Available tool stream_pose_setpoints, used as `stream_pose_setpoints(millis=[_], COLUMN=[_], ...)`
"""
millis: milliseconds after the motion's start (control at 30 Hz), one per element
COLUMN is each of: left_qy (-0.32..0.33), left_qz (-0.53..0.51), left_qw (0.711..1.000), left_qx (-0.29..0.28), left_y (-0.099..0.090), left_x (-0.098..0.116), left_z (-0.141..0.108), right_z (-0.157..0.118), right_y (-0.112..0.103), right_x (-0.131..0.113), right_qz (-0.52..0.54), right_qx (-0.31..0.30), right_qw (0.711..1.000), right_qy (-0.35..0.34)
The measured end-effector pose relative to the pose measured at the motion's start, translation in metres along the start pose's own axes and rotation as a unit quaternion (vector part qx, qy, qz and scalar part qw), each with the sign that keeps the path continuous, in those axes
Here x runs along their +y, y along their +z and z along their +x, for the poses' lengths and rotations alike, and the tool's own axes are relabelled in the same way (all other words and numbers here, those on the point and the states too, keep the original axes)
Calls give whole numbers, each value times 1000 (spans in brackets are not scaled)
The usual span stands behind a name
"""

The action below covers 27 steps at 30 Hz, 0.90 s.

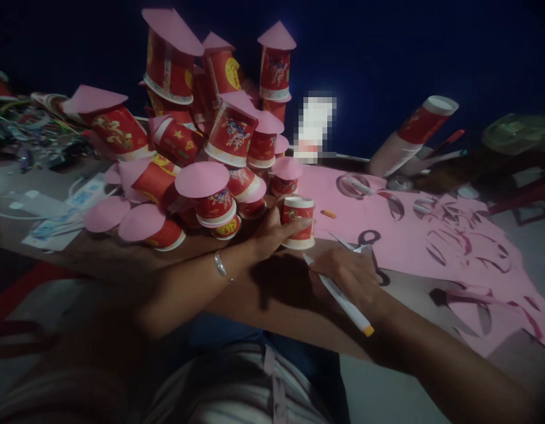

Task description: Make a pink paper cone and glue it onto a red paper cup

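A red paper cup (298,220) with a white rim stands upside down near the table's front edge. My left hand (272,232) is wrapped round its left side, thumb across the front. In my right hand (345,272) is a white marker pen (344,305) with an orange back end, its tip pointing at the cup's lower rim. Whether the tip touches the cup I cannot tell. A small orange cap (328,214) lies right of the cup. Scissors (368,238) with black handles lie just behind my right hand.
Several red cups with pink paper cones (202,179) are piled at the left and back. Pink paper (409,241) with cut-out holes covers the right side. A stack of cups (425,121) leans at the back right. Cables and cards (65,218) lie at the left.
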<state>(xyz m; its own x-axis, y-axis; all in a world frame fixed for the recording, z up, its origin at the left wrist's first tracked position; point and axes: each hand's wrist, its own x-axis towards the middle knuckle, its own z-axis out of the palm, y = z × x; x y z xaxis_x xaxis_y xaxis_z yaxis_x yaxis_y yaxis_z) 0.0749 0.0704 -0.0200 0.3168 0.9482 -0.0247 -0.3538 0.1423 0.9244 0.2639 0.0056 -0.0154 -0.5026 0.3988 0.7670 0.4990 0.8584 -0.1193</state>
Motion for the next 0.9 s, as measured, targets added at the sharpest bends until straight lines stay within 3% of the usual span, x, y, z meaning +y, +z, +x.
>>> stream_pose_setpoints(millis=[133, 433, 633, 900], left_qy=[0, 20, -8, 20], left_qz=[5, -11, 15, 26], left_qw=[1000, 1000, 1000, 999], left_qx=[17, -12, -15, -13], left_y=[-1, -6, -3, -1], left_x=[-1, -8, -5, -1], left_z=[0, 1, -1, -1], right_z=[3, 1, 4, 8], right_y=[1, 2, 3, 0], right_x=[0, 3, 3, 3], right_qz=[7, -1, -11, -22], right_qx=[17, 13, 22, 24], right_qw=[1000, 1000, 1000, 999], right_qy=[-16, -1, 0, -11])
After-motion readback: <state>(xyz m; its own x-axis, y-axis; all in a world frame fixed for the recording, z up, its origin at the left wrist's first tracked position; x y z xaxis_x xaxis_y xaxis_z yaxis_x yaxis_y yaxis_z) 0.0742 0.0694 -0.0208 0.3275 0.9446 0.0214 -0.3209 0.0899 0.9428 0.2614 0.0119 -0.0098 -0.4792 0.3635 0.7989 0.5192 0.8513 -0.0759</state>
